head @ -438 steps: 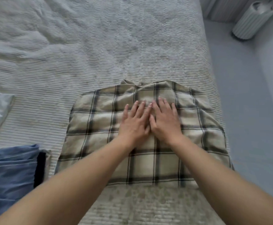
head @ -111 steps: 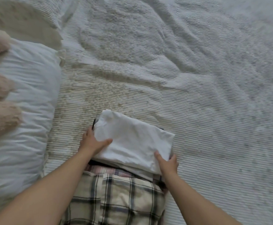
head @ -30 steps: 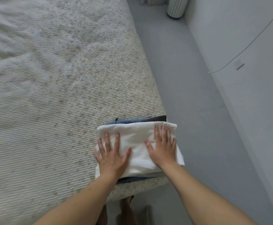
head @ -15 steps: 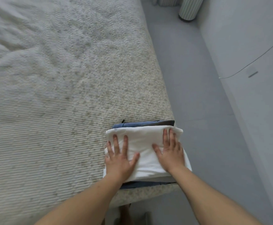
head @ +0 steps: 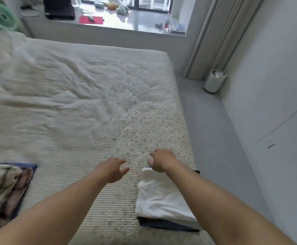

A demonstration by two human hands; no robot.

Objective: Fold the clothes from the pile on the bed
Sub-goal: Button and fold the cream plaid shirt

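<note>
A folded white garment point(head: 160, 197) lies on top of folded dark blue clothes point(head: 167, 225) at the bed's near right corner. My right hand point(head: 160, 161) hovers over the far end of this stack, fingers loosely curled, holding nothing. My left hand point(head: 114, 169) floats above the bare bedspread just left of the stack, fingers apart and empty. A second stack with a folded plaid shirt point(head: 1, 190) on a dark blue piece sits at the near left edge of the bed point(head: 84, 106).
The bed's right edge drops to a grey floor point(head: 213, 138) beside a white wall. A striped bin point(head: 214, 82) stands by the curtain at the far right. A window ledge with small items runs behind the bed; a green fan point(head: 1, 17) is far left.
Both hands lifted off the white garment, where they were pressing flat, and now hang in the air. The view has swung up to show the whole bed and window.
</note>
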